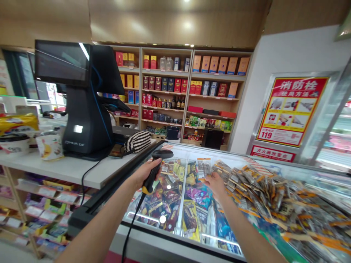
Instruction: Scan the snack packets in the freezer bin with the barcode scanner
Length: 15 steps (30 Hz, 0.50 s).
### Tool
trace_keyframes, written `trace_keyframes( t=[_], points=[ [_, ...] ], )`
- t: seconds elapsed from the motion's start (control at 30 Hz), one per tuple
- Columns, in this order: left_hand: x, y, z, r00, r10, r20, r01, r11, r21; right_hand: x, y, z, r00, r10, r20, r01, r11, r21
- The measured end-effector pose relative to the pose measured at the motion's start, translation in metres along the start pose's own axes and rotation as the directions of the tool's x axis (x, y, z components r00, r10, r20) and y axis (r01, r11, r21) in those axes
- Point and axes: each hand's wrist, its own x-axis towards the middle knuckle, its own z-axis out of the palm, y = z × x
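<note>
My left hand (145,173) is wrapped round the handle of a black barcode scanner (162,154), its head tilted toward the right and its cable hanging down in front of the freezer. On the right, my right hand (215,182) pinches the lower edge of a small clear packet with orange ends (203,167), held over the freezer's glass lid. A large heap of similar orange-edged packets (263,190) spreads over the lid beside and beyond my right forearm. Under the glass lie colourful wrapped goods (167,204) in compartments.
A checkout terminal (82,95) stands on the white counter (95,174) at left, near a striped pouch (138,141) and a lidded cup (14,144). Shelves of boxed goods (164,84) line the back wall. A red fire-hydrant sign (292,111) hangs at right.
</note>
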Motion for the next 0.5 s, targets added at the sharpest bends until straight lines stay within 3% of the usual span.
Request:
trace_keyframes(
  t=[0.17, 0.3, 0.4, 0.5],
  points=[
    [0.012, -0.003, -0.024, 0.993, -0.029, -0.114, 0.032, 0.999, 0.019, 0.002, 0.013, 0.035, 0.997, 0.072, 0.010, -0.069, 0.981, -0.181],
    [0.005, -0.003, -0.046, 0.983, -0.032, -0.180, 0.034, 0.999, 0.012, 0.009, 0.026, 0.070, 0.997, 0.079, 0.016, -0.069, 0.940, -0.335],
    [-0.007, -0.001, -0.062, 0.975, -0.031, -0.218, 0.031, 1.000, -0.004, 0.011, 0.033, 0.098, 0.997, 0.054, 0.064, -0.023, 0.910, -0.415],
    [-0.019, 0.002, -0.071, 0.974, -0.041, -0.225, 0.037, 0.999, -0.022, 0.006, 0.035, 0.123, 0.984, -0.032, 0.173, 0.117, 0.854, -0.507]
  ],
)
